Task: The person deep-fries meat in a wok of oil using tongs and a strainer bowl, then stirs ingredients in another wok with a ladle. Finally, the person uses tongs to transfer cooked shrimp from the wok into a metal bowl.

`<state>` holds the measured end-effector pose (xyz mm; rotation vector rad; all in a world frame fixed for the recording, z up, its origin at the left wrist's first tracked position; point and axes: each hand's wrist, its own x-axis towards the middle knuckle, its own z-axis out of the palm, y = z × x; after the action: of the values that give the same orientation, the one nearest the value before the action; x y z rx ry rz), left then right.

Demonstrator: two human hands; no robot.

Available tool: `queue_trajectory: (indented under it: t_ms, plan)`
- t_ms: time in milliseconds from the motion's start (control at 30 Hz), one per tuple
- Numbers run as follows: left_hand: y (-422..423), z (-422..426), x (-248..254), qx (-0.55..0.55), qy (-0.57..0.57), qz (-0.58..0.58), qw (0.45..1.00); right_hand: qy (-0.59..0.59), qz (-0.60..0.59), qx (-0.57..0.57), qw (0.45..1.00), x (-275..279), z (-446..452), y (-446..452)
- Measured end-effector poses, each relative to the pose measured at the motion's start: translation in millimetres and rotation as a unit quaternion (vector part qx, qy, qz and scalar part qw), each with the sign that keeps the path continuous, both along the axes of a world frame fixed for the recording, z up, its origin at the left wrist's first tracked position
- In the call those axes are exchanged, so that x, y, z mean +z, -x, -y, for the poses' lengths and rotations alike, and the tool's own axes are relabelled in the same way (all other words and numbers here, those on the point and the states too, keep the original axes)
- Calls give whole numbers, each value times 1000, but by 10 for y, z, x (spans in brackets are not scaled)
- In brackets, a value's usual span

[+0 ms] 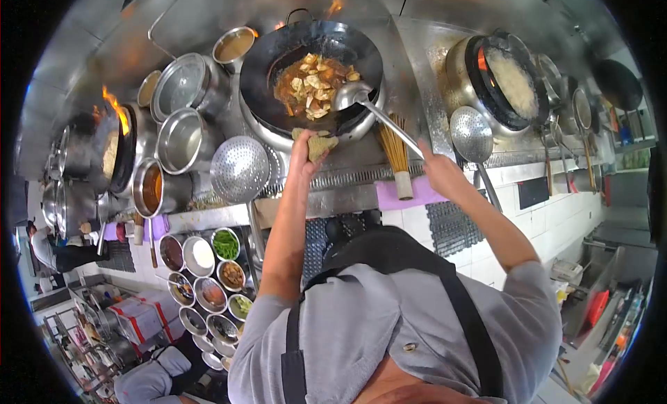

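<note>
A large black wok sits on the burner in front of me, with pale chunks of food in brown sauce inside. My left hand is closed around a folded greenish-brown cloth at the wok's near rim. The rim under the cloth is hidden. In my right hand is the long handle of a metal ladle. Its bowl is inside the wok at the right, close to the food. A bamboo wok brush stands just left of my right hand, below the ladle handle.
A perforated strainer and metal pots stand to the left. Another wok and a skimmer are at the right. Bowls of ingredients stand lower left. Flames rise beside the left wok. Another person is at far left.
</note>
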<state>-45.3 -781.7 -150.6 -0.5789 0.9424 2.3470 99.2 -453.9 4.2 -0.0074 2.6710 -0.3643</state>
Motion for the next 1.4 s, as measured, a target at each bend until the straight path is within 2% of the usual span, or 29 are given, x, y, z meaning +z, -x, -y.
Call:
queue_trajectory:
  t_ms: [100, 133, 167, 200, 267, 300, 367, 400, 467, 500, 600, 633, 700, 733, 767, 800, 833, 900, 933, 1000, 1100, 1133, 1167, 1200, 1267, 1300, 1367, 1400]
  plan:
    - [25, 29, 14, -1, -2, -1, 1000, 103, -164, -29, 981, -354, -77, 384]
    - [-73, 68, 51, 8, 2, 1, 1000, 141, -214, -39, 966, -483, -50, 491]
    - [-213, 143, 98, 2, 26, -1, 1000, 176, -316, -60, 930, -772, 56, 627]
    - [-399, 240, 129, -4, 51, -3, 999, 194, -301, -112, 927, -787, 273, 758]
    - [-834, 448, -242, 47, 33, 9, 998, 230, -263, -209, 913, -748, 762, 1011]
    - [-1093, 570, -214, 48, -12, 32, 998, 304, -196, -229, 904, -810, 849, 1111]
    - [-1594, 738, -35, 74, -65, 75, 992, 440, -47, -261, 858, -989, 994, 1249]
    - [-1770, 785, 54, 98, -75, 93, 988, 473, -20, -251, 845, -879, 949, 1235]
    - [-2067, 1005, -67, 67, -32, 74, 994, 532, 38, -229, 815, -529, 719, 1102]
    - [-2112, 1069, -109, 51, -11, 63, 997, 514, -1, -224, 828, -523, 691, 1121]
    - [-1958, 962, -19, 90, -98, 109, 985, 376, -182, -176, 891, -905, 700, 1705]
    - [-1825, 989, -60, 21, -109, 49, 993, 409, -137, -199, 880, -918, 774, 1886]
    - [-1483, 680, 327, 59, -46, 76, 994, 468, -43, -245, 848, -899, 1001, 2095]
    - [-1280, 561, 405, 57, -30, 80, 995, 439, -63, -170, 880, -885, 1019, 2059]
    - [-1083, 479, 456, 55, -14, 85, 995, 406, -83, -94, 905, -879, 1037, 1955]
    - [-871, 440, 381, 16, -57, 56, 997, 369, -101, -19, 924, -879, 1049, 1820]
    - [-674, 374, 416, -8, -82, 44, 996, 293, -104, 15, 950, -824, 999, 1605]
    - [-329, 197, 567, -17, -51, 36, 998, 131, -105, 83, 982, -600, 783, 1056]
    - [-137, 135, 462, -15, -56, 53, 997, 94, -100, 89, 987, -521, 674, 859]
    - [230, 22, -78, -32, -28, 102, 994, 18, -84, 99, 991, -426, 487, 512]
    - [135, 8, -103, 15, -30, 81, 996, 128, -72, 63, 987, -349, 337, 23]
    - [15, 54, -62, 6, -51, 58, 997, 184, 57, 0, 981, 297, 474, -88]
    - [-135, 93, 113, 3, -92, 70, 993, 265, 22, 18, 964, 307, 393, -179]
    - [-210, 183, 254, -52, -98, 84, 990, 301, -36, 67, 950, 163, 301, -217]
    - [-348, 135, 479, -68, -127, 96, 985, 287, -61, 103, 950, 76, 284, -164]
    - [-363, 89, 445, -57, -90, 65, 992, 276, -81, 112, 951, 16, 339, -136]
    - [-422, 125, 219, -6, -37, 22, 999, 224, -38, 8, 974, 52, 596, -27]
    - [-550, 148, 39, -2, -36, 2, 999, 208, -56, 2, 977, -56, 680, 40]
